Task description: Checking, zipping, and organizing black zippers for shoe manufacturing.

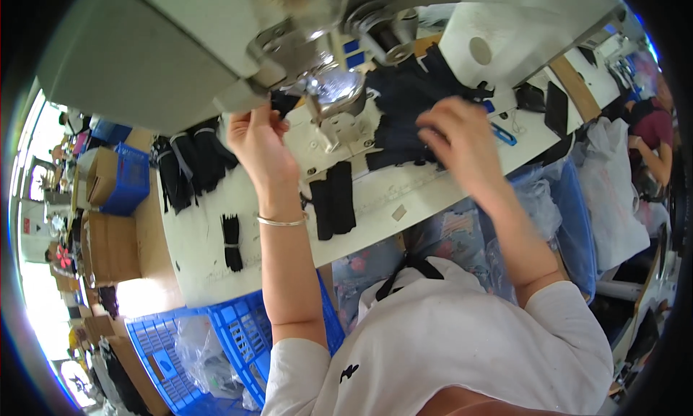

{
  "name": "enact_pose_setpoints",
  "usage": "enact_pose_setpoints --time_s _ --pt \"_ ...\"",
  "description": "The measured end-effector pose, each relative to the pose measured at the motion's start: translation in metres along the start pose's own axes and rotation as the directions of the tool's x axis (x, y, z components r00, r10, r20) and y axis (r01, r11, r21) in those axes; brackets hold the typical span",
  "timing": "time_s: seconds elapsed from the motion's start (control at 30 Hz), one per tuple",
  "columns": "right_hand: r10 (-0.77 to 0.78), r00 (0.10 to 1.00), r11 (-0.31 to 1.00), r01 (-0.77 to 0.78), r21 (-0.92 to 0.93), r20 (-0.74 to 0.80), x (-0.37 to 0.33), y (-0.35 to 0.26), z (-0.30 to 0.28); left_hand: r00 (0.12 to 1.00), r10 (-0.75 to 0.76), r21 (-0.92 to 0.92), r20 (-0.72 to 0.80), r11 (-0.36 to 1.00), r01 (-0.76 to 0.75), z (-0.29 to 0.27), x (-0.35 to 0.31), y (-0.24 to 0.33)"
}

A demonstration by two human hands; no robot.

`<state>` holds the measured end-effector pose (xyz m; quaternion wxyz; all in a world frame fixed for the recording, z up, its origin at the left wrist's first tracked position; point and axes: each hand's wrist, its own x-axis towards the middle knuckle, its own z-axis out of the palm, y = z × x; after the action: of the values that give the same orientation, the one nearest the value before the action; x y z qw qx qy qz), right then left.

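Observation:
A sewing machine (170,55) fills the upper part of the view, its lit needle area and presser foot (330,133) over the white table. My left hand (263,141) is raised left of the presser foot, fingers pinched on a small black fabric piece (286,102), partly hidden by the fingers and machine. To the right, my right hand (465,141), slightly blurred, hovers at the edge of a pile of dark fabric pieces (408,102). Its fingers are bent and apart from the thumb, with nothing visible in them. Two black fabric strips (336,203) lie on the table between my arms.
Bundled black pieces (191,167) and a small tied black bundle (231,243) lie at the table's left. Blue thread snips (504,134) and a dark phone (556,109) lie right. Below stand a blue crate (242,336) and a blue bin (577,228). Another person (653,138) sits far right.

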<state>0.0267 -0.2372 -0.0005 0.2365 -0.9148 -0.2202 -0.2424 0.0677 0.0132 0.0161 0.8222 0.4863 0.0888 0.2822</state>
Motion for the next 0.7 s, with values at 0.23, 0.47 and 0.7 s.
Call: enact_pose_setpoints --time_s 0.23,0.47,0.7 --pt "-0.001 1.000 0.953 0.003 -0.304 0.004 0.019 0.043 0.009 0.999 -0.027 0.728 0.031 0.686 -0.004 -0.104 -0.040 -0.002" --pt "0.321 0.928 0.849 -0.195 0.490 -0.187 0.043 0.038 -0.002 0.882 0.351 0.945 0.314 -0.032 -0.324 -0.075 -0.079 -0.010" --pt "0.297 0.944 0.604 -0.302 0.737 0.144 0.042 0.029 0.013 0.865 -0.020 0.429 0.502 0.874 -0.229 0.053 -0.110 -0.062"
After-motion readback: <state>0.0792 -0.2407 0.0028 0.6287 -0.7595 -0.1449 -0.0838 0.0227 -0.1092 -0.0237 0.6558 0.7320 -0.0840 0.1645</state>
